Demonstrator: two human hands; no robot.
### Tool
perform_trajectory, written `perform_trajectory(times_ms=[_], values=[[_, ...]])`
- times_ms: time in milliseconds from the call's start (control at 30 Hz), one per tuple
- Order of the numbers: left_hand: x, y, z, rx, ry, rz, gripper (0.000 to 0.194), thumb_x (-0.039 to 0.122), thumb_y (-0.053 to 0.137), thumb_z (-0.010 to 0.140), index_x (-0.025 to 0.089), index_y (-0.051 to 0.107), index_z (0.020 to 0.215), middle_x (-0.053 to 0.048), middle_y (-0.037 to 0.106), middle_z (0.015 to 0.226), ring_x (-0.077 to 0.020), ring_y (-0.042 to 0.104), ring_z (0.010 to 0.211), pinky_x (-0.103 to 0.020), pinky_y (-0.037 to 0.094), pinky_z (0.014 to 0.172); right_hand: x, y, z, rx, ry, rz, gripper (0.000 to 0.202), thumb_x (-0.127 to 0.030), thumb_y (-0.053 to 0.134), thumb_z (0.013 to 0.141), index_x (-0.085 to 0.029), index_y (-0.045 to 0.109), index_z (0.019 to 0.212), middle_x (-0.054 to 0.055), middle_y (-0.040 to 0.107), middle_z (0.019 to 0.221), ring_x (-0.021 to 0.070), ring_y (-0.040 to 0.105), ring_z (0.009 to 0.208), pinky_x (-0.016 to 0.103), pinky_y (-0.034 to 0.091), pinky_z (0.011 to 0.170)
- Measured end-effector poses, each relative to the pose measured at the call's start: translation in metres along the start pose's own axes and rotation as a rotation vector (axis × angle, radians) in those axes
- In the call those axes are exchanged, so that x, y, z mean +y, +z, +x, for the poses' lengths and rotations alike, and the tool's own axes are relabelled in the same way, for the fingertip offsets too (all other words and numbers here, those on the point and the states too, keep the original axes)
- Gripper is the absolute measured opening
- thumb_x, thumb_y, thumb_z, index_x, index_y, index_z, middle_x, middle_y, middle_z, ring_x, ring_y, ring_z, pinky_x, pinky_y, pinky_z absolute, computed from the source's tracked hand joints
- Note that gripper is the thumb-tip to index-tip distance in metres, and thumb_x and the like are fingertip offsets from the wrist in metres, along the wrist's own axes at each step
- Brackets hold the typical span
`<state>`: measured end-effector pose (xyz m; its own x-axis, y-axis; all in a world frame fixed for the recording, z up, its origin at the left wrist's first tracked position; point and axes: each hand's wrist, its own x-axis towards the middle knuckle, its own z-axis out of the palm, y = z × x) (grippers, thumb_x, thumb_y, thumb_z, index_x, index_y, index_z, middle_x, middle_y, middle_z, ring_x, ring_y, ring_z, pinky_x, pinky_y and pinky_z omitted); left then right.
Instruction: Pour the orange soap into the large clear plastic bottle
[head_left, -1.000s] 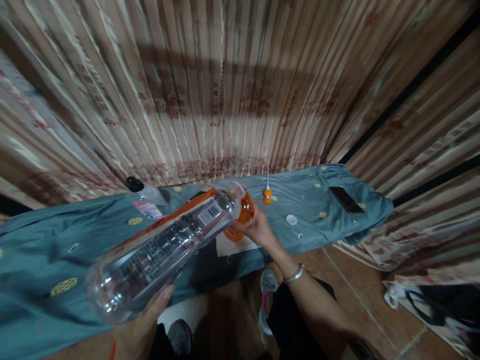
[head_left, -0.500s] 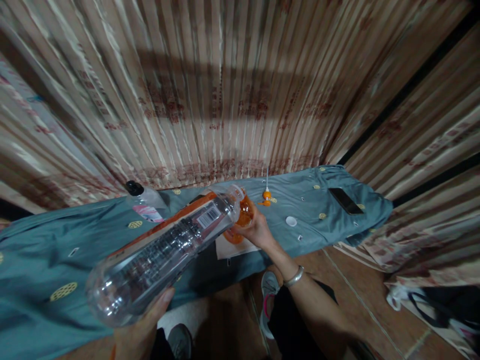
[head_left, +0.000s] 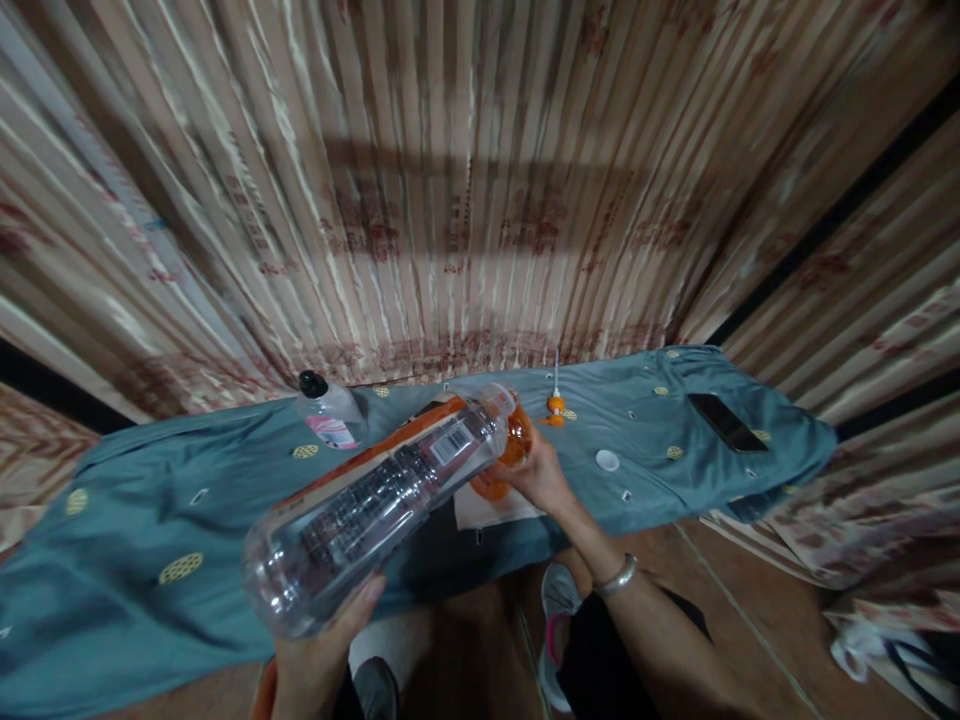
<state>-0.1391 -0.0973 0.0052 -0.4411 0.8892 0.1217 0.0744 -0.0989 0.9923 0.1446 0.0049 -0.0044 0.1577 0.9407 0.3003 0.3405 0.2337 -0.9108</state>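
Observation:
A big clear plastic bottle [head_left: 375, 500] with a barcoded label lies tilted across the view, its neck up and to the right. My left hand [head_left: 330, 630] is closed around its lower end. My right hand [head_left: 536, 470] grips an orange see-through bottle [head_left: 517, 440] right beside the clear bottle's mouth; whether the two openings touch I cannot tell. Under them a white sheet [head_left: 499, 508] with an orange print lies on the cloth. Beyond my right hand is an orange pump top [head_left: 555, 407] with a thin pale tube, and nearer a small white disc [head_left: 607, 460].
A teal patterned cloth [head_left: 427, 570] covers the long surface. At the back left stands a clear bottle with a black cap [head_left: 330, 415]. A dark phone [head_left: 726, 422] lies at the right end. Striped curtains [head_left: 465, 200] hang close behind.
The whole view has shifted, so hands and surroundings appear further right and slightly lower. Both hands keep their holds, and the clear bottle stays tilted against the orange one.

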Motion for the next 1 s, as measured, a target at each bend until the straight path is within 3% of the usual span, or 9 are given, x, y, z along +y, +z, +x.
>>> perform_trajectory(times_ms=[167,267,433,533,700,867,1000], values=[[0.012,-0.001,0.006,-0.043,0.011,-0.110,0.047,0.036,0.106,0.050,0.025,0.075,0.084,0.000,0.082,0.083,-0.0217,0.079,0.077,-0.027,0.068,0.070,0.001,-0.001,0.000,-0.002,0.008,-0.025,0.070,-0.041,0.097,0.067,-0.027,0.067,0.128,0.007,0.084,0.119,0.0346,0.081,0.113,0.050,0.066,0.101],[0.010,0.000,0.008,0.007,-0.026,-0.150,0.054,0.028,0.107,0.043,0.026,0.073,0.085,0.002,0.082,0.083,-0.0202,0.078,0.073,-0.025,0.067,0.067,0.001,-0.001,0.001,-0.004,0.006,-0.029,0.071,-0.042,0.097,0.066,-0.028,0.067,0.129,0.007,0.084,0.121,0.0344,0.081,0.114,0.049,0.067,0.099],[0.013,0.009,-0.003,0.066,-0.028,-0.167,0.058,0.047,0.106,0.051,0.026,0.076,0.096,0.000,0.082,0.095,-0.0189,0.077,0.083,-0.025,0.066,0.078,-0.001,-0.001,0.001,0.008,0.018,-0.036,0.070,-0.044,0.097,0.065,-0.027,0.067,0.126,0.007,0.084,0.119,0.0351,0.082,0.111,0.049,0.067,0.097],[0.017,0.013,-0.008,0.063,-0.065,-0.129,0.062,0.054,0.105,0.051,0.026,0.075,0.098,0.000,0.080,0.091,-0.0185,0.077,0.083,-0.023,0.064,0.080,-0.001,-0.001,0.001,0.018,0.037,-0.039,0.067,-0.042,0.096,0.064,-0.028,0.067,0.123,0.007,0.085,0.118,0.0351,0.081,0.110,0.050,0.067,0.097],[0.015,0.012,-0.008,0.094,-0.041,-0.102,0.069,0.057,0.103,0.052,0.025,0.070,0.103,-0.002,0.077,0.095,-0.0308,0.078,0.098,-0.042,0.065,0.095,0.004,0.000,0.000,0.022,0.025,-0.014,0.067,-0.036,0.094,0.065,-0.028,0.066,0.126,0.007,0.085,0.118,0.0352,0.082,0.109,0.051,0.067,0.096],[0.015,0.013,-0.009,0.070,-0.078,-0.103,0.082,0.055,0.102,0.053,0.025,0.070,0.122,-0.003,0.079,0.098,-0.0304,0.078,0.091,-0.041,0.066,0.088,0.005,-0.002,0.000,0.024,0.020,-0.046,0.063,-0.036,0.093,0.065,-0.028,0.067,0.122,0.006,0.085,0.112,0.0346,0.082,0.104,0.048,0.068,0.092],[0.018,0.011,-0.007,0.063,-0.057,-0.094,0.079,0.058,0.103,0.052,0.024,0.073,0.116,-0.002,0.078,0.092,-0.0248,0.077,0.085,-0.035,0.066,0.084,0.004,-0.003,0.000,0.022,0.015,-0.055,0.064,-0.037,0.094,0.066,-0.028,0.067,0.123,0.007,0.085,0.113,0.0337,0.082,0.104,0.049,0.068,0.093]])
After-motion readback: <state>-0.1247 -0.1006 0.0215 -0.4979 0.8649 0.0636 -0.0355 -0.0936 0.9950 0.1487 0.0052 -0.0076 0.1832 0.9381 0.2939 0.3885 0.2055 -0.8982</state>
